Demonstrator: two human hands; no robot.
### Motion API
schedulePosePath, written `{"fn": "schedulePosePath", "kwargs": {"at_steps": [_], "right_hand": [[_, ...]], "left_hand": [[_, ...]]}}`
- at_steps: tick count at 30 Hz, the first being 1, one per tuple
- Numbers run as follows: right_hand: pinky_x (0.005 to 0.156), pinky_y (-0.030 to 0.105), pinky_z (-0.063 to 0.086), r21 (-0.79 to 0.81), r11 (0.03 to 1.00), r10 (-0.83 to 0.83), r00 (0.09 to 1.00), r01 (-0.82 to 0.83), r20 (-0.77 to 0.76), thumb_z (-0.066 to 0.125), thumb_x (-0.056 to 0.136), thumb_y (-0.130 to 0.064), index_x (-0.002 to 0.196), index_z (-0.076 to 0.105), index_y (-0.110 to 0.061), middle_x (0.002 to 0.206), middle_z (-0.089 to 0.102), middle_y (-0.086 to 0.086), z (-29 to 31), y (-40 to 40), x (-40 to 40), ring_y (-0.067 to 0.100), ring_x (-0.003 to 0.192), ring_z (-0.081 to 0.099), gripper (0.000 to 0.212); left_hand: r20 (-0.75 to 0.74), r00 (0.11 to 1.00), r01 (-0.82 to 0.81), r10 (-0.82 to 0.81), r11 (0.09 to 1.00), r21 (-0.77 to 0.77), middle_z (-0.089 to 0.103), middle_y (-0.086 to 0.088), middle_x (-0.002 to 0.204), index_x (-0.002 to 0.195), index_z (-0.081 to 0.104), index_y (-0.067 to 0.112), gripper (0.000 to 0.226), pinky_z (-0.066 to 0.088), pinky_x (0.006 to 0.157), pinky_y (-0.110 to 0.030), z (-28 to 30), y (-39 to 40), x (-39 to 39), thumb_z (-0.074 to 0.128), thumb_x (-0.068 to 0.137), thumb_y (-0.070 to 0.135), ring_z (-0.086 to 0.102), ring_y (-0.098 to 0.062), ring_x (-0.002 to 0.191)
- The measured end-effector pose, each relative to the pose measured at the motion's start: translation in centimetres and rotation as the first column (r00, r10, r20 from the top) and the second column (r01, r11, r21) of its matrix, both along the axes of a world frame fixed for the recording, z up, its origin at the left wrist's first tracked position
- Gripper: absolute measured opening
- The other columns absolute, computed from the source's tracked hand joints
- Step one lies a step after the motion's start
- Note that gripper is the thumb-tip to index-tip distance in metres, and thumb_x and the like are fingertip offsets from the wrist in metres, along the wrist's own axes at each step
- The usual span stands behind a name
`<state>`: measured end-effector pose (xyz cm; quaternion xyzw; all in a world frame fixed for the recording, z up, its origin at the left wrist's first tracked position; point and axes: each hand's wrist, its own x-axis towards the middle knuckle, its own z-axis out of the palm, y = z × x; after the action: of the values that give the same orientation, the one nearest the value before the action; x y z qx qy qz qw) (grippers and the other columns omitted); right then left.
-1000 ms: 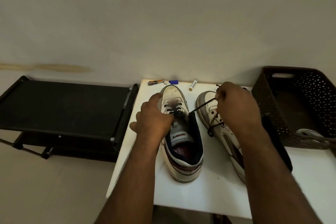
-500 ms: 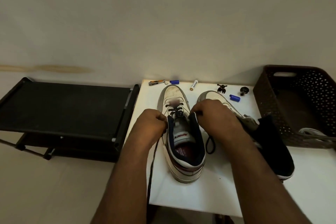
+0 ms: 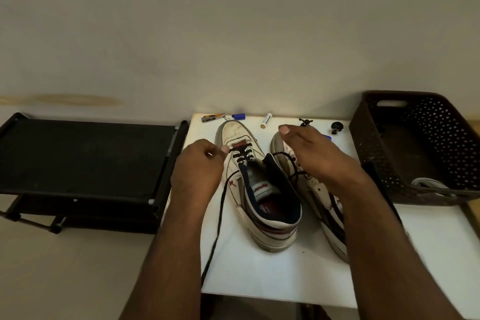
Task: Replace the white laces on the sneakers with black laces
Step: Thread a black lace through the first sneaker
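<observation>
The left sneaker (image 3: 259,189) was flanked by both hands on the white surface (image 3: 259,275). A black lace (image 3: 217,228), trailing past the near edge, was pinched by the left hand (image 3: 200,166) fingers. The right hand (image 3: 314,156) fingers were held straight over the right sneaker (image 3: 322,197). A dark basket (image 3: 389,163) stood right of them.

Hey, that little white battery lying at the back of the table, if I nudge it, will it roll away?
Probably yes. The white battery is a small cylinder lying on its side on the smooth white table, so a sideways nudge would likely set it rolling. It lies near the table's back edge, so it might stop against the wall. It looks rigid, and likely dense for its size.
</observation>
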<state>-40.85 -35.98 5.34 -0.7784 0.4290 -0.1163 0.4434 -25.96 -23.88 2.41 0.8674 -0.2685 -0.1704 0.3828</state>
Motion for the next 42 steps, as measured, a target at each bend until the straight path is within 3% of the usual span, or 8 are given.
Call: {"fn": "schedulePosePath", "kwargs": {"at_steps": [4, 8, 13, 18, 21, 24, 30, 42], "right_hand": [[0.097, 0.029, 0.042, 0.0, 0.999, 0.033, 0.999, -0.033, -0.003, 0.05, 0.099, -0.025, 0.128, 0.061, -0.018, 0.131, 0.059, 0.004, -0.3, 0.5, 0.7, 0.015, 0.117, 0.054, 0.032], [0.049, 0.024, 0.045, 0.003, 0.989, -0.143, 0.974, 0.145, 0.176, 0.079, 0.078, -0.02, 0.085, 0.065, -0.015, 0.075, 0.069, 0.008, -0.9, 0.9, 1.8, 0.005, 0.051, 0.059, 0.017], [0.05, 0.021, 0.04, 0.101, 0.974, -0.225, 0.916, 0.203, 0.333, 0.083, 0.071, -0.02, 0.06, 0.064, -0.013, 0.048, 0.057, -0.007, -2.0, 1.8, 2.6, 0.001, 0.04, 0.045, 0.023], [0.066, 0.02, 0.043, 0.329, 0.943, -0.133, 0.964, 0.051, 0.23, 0.059, 0.094, -0.033, 0.109, 0.072, -0.019, 0.096, 0.068, -0.014, -2.9, 2.6, 3.4, -0.003, 0.086, 0.059, 0.024], [0.06, 0.016, 0.041, 0.318, 0.947, -0.115, 0.969, 0.041, 0.219, 0.048, 0.1, -0.021, 0.125, 0.064, -0.018, 0.094, 0.064, -0.01, -3.7, 2.8, 3.6, -0.002, 0.079, 0.055, 0.029], [0.057, 0.008, 0.042, 0.192, 0.979, -0.114, 0.954, 0.061, 0.277, 0.057, 0.093, -0.006, 0.118, 0.067, -0.011, 0.076, 0.062, -0.009, -4.2, 2.9, 3.8, -0.008, 0.057, 0.055, 0.027], [0.06, 0.012, 0.047, 0.044, 0.992, -0.125, 0.94, 0.117, 0.318, 0.077, 0.078, -0.008, 0.081, 0.072, -0.014, 0.064, 0.064, -0.011, -4.7, 3.6, 4.5, -0.006, 0.057, 0.056, 0.008], [0.074, 0.024, 0.056, -0.187, 0.981, 0.097, 0.971, -0.056, 0.219, 0.074, 0.081, -0.008, 0.103, 0.059, -0.016, 0.085, 0.071, -0.001, -5.1, 4.4, 4.8, 0.007, 0.079, 0.067, 0.028]], "left_hand": [[-0.174, 0.978, 0.133, -0.114, 0.986, 0.102, 0.065, 0.004, 0.081, 0.089, 0.065, 0.02, 0.037, 0.052, 0.074, -0.032, 1.2, -0.3, -1.8, 0.062, 0.084, 0.057, 0.062, -0.014, 0.078], [-0.1, 0.978, 0.202, -0.183, 0.951, 0.236, 0.066, 0.001, 0.087, 0.096, 0.068, 0.018, 0.019, 0.054, 0.075, -0.031, 0.8, -1.0, -2.7, 0.069, 0.084, 0.032, 0.064, -0.017, 0.081], [-0.038, 0.993, 0.117, -0.111, 0.975, 0.19, 0.071, -0.006, 0.094, 0.094, 0.076, 0.013, 0.013, 0.056, 0.082, -0.036, 1.1, -0.9, -1.8, 0.065, 0.086, 0.012, 0.066, -0.022, 0.086], [-0.081, 0.997, 0.025, -0.018, 0.996, 0.089, 0.071, 0.001, 0.092, 0.086, 0.075, 0.022, 0.018, 0.056, 0.082, -0.033, 0.6, -0.5, -0.2, 0.063, 0.082, 0.009, 0.064, -0.016, 0.085], [-0.096, 0.994, 0.061, -0.053, 0.995, 0.083, 0.069, 0.004, 0.086, 0.082, 0.074, 0.023, 0.009, 0.056, 0.08, -0.032, 0.5, -0.2, 0.2, 0.07, 0.08, 0.014, 0.064, -0.013, 0.083], [-0.079, 0.995, 0.071, -0.063, 0.993, 0.091, 0.069, 0.002, 0.082, 0.074, 0.071, 0.023, 0.01, 0.057, 0.078, -0.034, 0.5, -0.2, 0.2, 0.071, 0.08, 0.015, 0.065, -0.016, 0.082], [-0.198, 0.98, -0.025, 0.032, 0.999, 0.037, 0.068, -0.022, 0.083, 0.075, 0.071, -0.001, 0.012, 0.054, 0.075, -0.051, 0.2, -0.3, 0.2, 0.065, 0.08, 0.008, 0.065, -0.039, 0.084], [-0.58, 0.804, -0.194, 0.129, 0.98, -0.051, 0.064, -0.019, 0.078, 0.081, 0.067, -0.004, 0.003, 0.056, 0.077, -0.04, 0.2, 0.0, -0.1, 0.064, 0.081, -0.006, 0.061, -0.027, 0.072]]}}
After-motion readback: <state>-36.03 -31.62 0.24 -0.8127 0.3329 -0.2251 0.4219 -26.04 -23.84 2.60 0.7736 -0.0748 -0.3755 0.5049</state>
